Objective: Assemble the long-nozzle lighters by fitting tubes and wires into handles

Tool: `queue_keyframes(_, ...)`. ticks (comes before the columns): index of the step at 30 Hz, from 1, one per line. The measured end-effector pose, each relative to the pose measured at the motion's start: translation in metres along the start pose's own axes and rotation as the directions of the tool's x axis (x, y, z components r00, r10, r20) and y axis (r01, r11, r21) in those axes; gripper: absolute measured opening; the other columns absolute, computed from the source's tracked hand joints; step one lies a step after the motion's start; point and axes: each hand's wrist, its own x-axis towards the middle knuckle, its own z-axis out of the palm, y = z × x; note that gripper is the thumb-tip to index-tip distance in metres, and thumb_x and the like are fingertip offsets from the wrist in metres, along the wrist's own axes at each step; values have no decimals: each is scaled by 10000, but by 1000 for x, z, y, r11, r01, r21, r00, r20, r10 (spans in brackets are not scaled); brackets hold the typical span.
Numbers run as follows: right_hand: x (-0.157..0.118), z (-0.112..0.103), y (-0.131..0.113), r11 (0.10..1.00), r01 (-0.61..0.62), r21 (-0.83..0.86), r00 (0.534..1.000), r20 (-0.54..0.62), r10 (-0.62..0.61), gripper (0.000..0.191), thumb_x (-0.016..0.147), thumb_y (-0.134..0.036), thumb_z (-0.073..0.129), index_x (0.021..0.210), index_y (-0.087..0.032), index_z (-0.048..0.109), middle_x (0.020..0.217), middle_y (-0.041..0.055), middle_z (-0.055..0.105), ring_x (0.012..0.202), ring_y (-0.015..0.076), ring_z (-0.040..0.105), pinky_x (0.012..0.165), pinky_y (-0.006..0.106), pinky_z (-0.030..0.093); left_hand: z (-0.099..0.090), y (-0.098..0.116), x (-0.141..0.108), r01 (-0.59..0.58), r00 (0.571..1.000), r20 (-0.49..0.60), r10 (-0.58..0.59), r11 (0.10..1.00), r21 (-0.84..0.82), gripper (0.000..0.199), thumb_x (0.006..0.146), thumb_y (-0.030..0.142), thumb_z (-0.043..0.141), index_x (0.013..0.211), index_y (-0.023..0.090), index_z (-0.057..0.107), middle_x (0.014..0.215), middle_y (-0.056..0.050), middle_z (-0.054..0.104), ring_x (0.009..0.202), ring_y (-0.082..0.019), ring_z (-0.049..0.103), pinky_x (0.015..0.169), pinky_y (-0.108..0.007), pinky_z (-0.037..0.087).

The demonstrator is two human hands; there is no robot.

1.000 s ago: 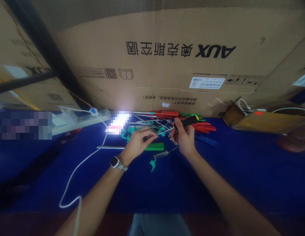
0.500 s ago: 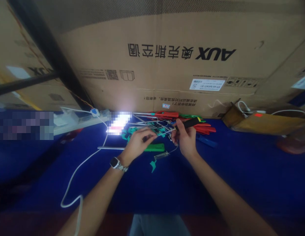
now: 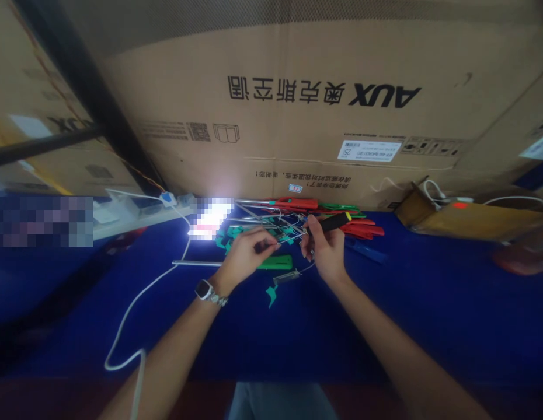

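Note:
My right hand [image 3: 324, 248] is closed round a screwdriver [image 3: 335, 223] with a black handle and yellow end. Its thin shaft slants down to the left, the tip reaching the fingers of my left hand [image 3: 249, 254]. Those left fingers are pinched together; whatever is between them is too small to make out. Under my left hand lies a long-necked lighter [image 3: 278, 262] with a green handle and metal tube. Nearer me are a small clear-and-metal part [image 3: 287, 276] with a thin wire running towards my right hand, and a green trigger-shaped piece [image 3: 271, 296].
Behind my hands is a pile of red lighter handles [image 3: 298, 202], metal tubes and green pieces. A glowing phone-like screen [image 3: 211, 219] stands left of it. A white cable [image 3: 125, 315] crosses the blue tablecloth [image 3: 298, 344]. A large cardboard box [image 3: 275, 134] backs the table.
My right hand has shifted slightly left with the screwdriver, bringing the handle closer to my left hand. The left hand stays almost in place, still pinched.

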Motion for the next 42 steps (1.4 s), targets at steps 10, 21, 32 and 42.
queue_keyframes(10,-3,1,-1,997,64,-53,998,14,-63,437,817,-628,669,784,-218,521,444,-80,501,310,77,438,290,190,293,0,1,1,2,1000,23,-3,999,45,81,890,188,688,809,184,677,764,10,649,672,-127,581,632,-257,446)
queue_keyframes(21,0,0,3,987,118,-111,993,21,-116,426,816,-611,679,800,-214,526,473,-79,507,333,73,409,318,205,297,4,3,-1,-3,1000,21,1,993,121,81,917,208,651,839,194,667,835,-8,661,711,-147,602,672,-287,468)
queue_keyframes(32,9,-18,-2,843,286,-456,958,146,-246,404,886,-493,617,636,-195,507,530,-56,395,497,92,345,483,250,285,8,-1,-6,-79,968,253,-2,947,311,300,778,459,794,984,247,742,1015,-52,725,976,-283,618,864,-444,448)
queue_keyframes(42,13,-11,1,811,321,-489,944,232,-234,403,894,-498,580,639,-196,503,536,-55,395,517,99,352,515,256,278,12,-11,-4,-34,981,195,-20,962,271,279,774,413,807,952,209,737,962,-59,729,914,-267,620,823,-422,474)
